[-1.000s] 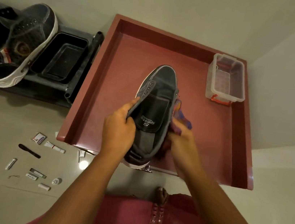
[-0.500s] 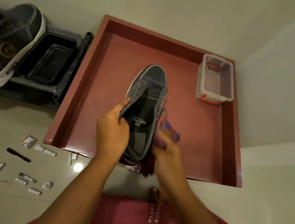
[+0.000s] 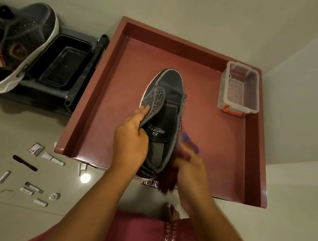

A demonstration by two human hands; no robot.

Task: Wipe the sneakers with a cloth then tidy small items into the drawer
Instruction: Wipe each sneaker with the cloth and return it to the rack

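A dark grey sneaker (image 3: 168, 93) is held over the red open drawer (image 3: 210, 54), toe pointing away. My left hand (image 3: 131, 139) grips its left collar, thumb inside. My right hand (image 3: 190, 167) presses a red and blue cloth (image 3: 186, 142) against the sneaker's right side, near the heel; the hand is motion-blurred. A second sneaker (image 3: 17, 47) with a white sole rests on a black rack at the far left. Several small items (image 3: 32, 186) such as tubes and packets lie on the floor at the lower left.
A clear plastic box (image 3: 240, 89) with red clips stands in the drawer's far right corner. A black tray (image 3: 62, 63) sits on the rack beside the second sneaker. A bare foot (image 3: 169, 211) shows below the drawer's front edge. Pale walls close in behind and on the right.
My right hand has slid the cloth back along the sneaker's right side toward the heel. My left hand keeps its hold; the view has shifted slightly.
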